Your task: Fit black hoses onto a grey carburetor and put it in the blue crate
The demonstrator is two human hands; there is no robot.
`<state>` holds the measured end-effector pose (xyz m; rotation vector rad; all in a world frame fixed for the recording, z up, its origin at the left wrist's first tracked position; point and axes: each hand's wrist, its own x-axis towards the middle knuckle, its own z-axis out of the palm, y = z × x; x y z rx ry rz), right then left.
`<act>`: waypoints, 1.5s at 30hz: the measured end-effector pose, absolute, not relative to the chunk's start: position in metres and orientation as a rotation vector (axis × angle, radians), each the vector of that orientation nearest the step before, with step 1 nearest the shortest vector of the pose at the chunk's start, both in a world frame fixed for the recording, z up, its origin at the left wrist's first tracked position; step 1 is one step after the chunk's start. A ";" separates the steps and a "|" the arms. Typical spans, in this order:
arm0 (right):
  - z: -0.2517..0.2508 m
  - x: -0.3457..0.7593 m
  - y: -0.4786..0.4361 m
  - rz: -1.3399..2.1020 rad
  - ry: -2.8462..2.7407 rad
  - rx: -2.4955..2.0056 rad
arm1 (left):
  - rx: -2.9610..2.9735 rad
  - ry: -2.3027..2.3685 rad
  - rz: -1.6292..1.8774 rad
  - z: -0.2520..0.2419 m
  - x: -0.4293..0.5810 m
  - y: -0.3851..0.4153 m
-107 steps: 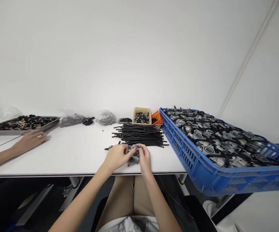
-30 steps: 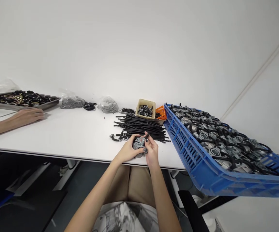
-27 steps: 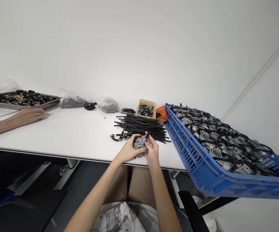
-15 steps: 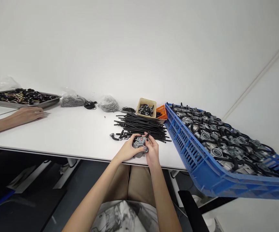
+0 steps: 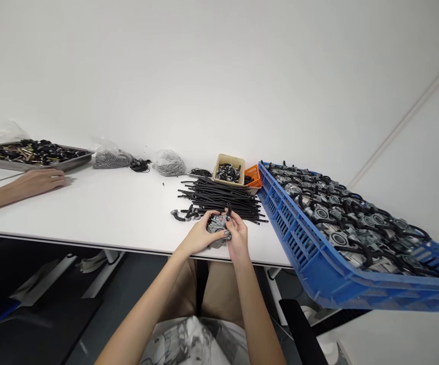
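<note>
My left hand (image 5: 197, 236) cups a small grey metal part (image 5: 216, 225) just above the front edge of the white table (image 5: 120, 213). On the part's right side, my right hand (image 5: 238, 239) pinches a short black tube (image 5: 228, 209) that stands up from the part. A pile of long black tubes (image 5: 223, 199) lies just beyond my hands. A few curved black pieces (image 5: 184, 215) lie to the left of the grey part.
A blue crate (image 5: 318, 263) full of grey parts with black hoses overhangs the table's right end. Behind the tube pile stand a beige bin (image 5: 228, 172) and an orange bin (image 5: 254, 176). Bags of small parts (image 5: 169, 163) lie further back. Another person's hand (image 5: 37, 181) rests near a metal tray (image 5: 33, 154) at far left.
The camera has turned slightly left since 3.6 s ago. My hands have lifted the grey part off the table and my right fingers now grip the short black tube on it.
</note>
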<state>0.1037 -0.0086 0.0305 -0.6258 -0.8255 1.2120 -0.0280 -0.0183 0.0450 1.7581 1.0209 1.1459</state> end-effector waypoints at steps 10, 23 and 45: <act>0.031 0.105 -0.012 1.262 -0.810 -0.589 | 1.749 1.025 1.128 0.043 -0.029 -0.016; 0.021 0.105 -0.004 1.199 -0.873 -0.571 | 1.756 0.993 1.123 0.046 -0.030 -0.020; 0.026 0.105 -0.009 1.233 -0.828 -0.563 | 1.774 0.979 1.165 0.049 -0.029 -0.023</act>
